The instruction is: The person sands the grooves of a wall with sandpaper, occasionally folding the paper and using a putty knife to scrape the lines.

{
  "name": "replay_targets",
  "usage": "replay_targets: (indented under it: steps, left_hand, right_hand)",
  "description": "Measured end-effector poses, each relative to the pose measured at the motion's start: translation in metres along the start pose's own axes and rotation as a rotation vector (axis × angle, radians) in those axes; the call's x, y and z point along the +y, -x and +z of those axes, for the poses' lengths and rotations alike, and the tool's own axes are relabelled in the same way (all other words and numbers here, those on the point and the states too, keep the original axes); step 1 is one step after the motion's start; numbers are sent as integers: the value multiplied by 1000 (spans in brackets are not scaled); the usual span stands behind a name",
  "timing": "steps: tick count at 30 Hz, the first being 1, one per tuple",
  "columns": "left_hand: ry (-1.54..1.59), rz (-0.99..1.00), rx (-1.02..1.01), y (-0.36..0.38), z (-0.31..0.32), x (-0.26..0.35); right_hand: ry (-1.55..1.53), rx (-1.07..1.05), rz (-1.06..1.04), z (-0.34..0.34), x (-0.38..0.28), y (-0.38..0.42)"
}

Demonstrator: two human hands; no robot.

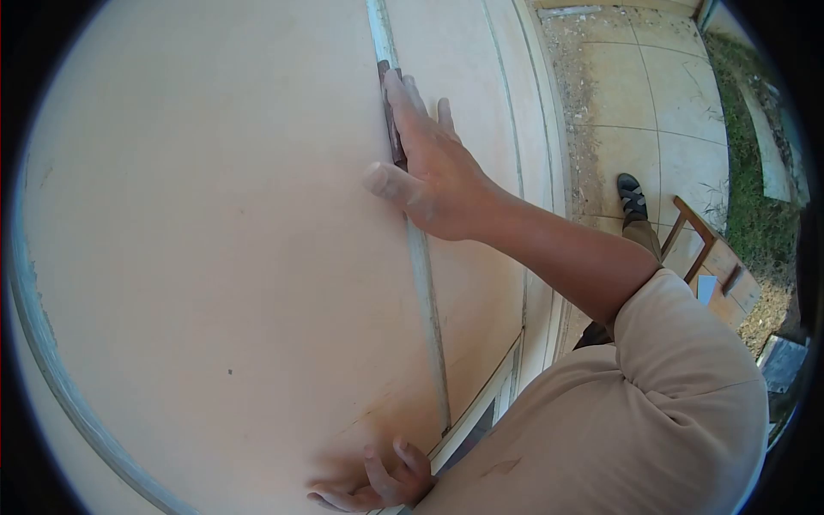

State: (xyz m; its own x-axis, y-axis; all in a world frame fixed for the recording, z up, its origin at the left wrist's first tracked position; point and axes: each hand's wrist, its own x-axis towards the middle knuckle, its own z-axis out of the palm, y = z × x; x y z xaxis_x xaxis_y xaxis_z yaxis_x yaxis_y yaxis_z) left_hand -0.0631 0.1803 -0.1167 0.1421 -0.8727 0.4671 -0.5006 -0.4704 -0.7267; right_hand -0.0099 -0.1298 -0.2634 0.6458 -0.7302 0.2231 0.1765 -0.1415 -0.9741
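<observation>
My right hand (429,176) lies along a narrow pale blue trim strip (422,275) on a large cream panel (223,232). Under its fingers it holds a dark brown strip (389,112) lengthwise against the trim. Its thumb sticks out to the left, and the fingertips look dusty. At the bottom edge, my left hand (390,485) is near the panel with its fingers apart and partly curled, with nothing visible in it. Its wrist is hidden behind the beige shirt.
A panel edge with blue-grey trim (43,318) curves along the left. Floor tiles (609,90) lie at the upper right, with a foot in a dark sandal (631,193). Beside it stands a wooden stool-like piece (730,275) bearing a small brown block. Grass (747,154) lies beyond.
</observation>
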Motion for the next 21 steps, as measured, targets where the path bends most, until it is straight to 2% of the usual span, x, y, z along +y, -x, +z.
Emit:
replay_targets:
  steps: [3,5,8,10,13,15,17,20,21]
  left_hand:
    - [1,-38,14,0,2,1]
    - [6,-16,-5,-2,1,2]
    - [46,27,14,-6,2,1]
    - [41,0,10,1,2,-3]
    - [30,-25,29,6,2,-4]
    - [23,-19,11,4,8,-4]
    - [26,-21,26,-1,16,0]
    - [4,-14,-2,0,2,1]
    - [4,-19,8,1,4,3]
  right_hand:
    - [-12,49,-8,5,-7,-1]
    - [23,-61,-83,22,-1,55]
    - [69,-146,-135,14,3,50]
    - [-141,-4,-38,-6,12,-13]
    - [-146,95,-55,3,1,-12]
    - [19,-25,-162,25,13,55]
    - [62,-104,-195,27,14,73]
    - [-9,2,-49,-5,8,-7]
    - [-5,6,-59,-1,4,-13]
